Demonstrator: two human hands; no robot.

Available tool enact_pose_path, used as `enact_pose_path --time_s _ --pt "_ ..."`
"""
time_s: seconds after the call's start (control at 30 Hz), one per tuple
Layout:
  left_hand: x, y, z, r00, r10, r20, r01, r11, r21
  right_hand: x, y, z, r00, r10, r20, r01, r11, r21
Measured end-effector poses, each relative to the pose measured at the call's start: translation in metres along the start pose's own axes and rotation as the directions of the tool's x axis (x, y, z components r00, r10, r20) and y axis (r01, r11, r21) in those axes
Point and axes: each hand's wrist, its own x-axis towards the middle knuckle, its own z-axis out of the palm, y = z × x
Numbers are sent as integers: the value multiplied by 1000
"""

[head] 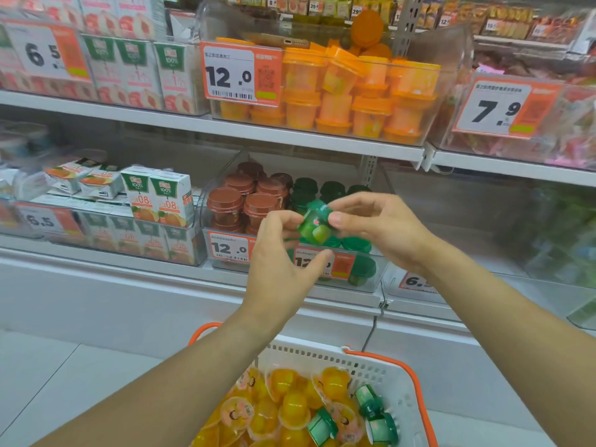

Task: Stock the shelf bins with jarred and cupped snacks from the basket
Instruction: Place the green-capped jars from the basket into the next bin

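Item: green jelly cup [314, 225], tilted, held up in front of the lower shelf bin [222, 233]; your right hand [377, 227] pinches its lid end w/ thumb and fingers, your left hand [280, 262] has curled fingertips on its other side, thumb out below. Cup label too blurred to read. Hidden/cut off: your left hand covers part of the bin's front and the second price tag [325, 262], digits only partly legible; first tag [228, 247] reads 12.0. Bin contents: brown-lidded cups [240, 201] left, green-lidded cups [332, 190] right and behind, some masked by your hands. Upper shelf: clear bin of orange-lidded cups [351, 98], tag 12.0; a phone-like object [277, 41] lies on its rim, hard to make out. Left: juice cartons [161, 195], tags 6.5. Right bins blurred, contents unclear, one tag 7.9. Bottom: white basket [371, 372] w/ orange handles, cut off by frame edge, holding yellow jelly cups [290, 404] and several green-lidded cups [375, 414] on their sides.
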Motion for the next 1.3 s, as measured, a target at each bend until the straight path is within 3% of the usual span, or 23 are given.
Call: enact_pose_path --time_s 0.07,0.13,0.23,0.4,0.57,0.73,0.97,1.17,1.3 --pt "-1 -1 1 996 -88 30 86 995 53 8 -1 -8 985 -103 -140 57 952 -301" --pt "-1 -5 0 982 -176 66 169 981 92 17 3 -16 951 -202 -234 12 781 -624" --pt "-2 -9 0 962 -220 161 203 972 119 31 7 -23 953 -184 -240 -85 598 -797" --pt "-11 -16 7 933 -217 288 170 969 180 57 16 -17 970 -59 -238 -181 482 -857" --pt "-13 -23 7 911 -219 349 160 969 190 74 32 -17 934 70 -351 -338 495 -800" --pt "-12 -32 5 900 -257 353 203 962 185 93 50 -20 905 15 -425 -376 491 -786" --pt "-18 -41 -4 878 -278 389 207 954 215 103 68 -18 897 -28 -442 -408 337 -848" --pt "-21 -48 -14 863 -297 408 206 945 253 100 66 -15 898 -14 -439 -406 353 -843" --pt "-21 -47 -14 853 -297 428 180 939 293 85 55 -10 932 4 -363 -340 363 -868"
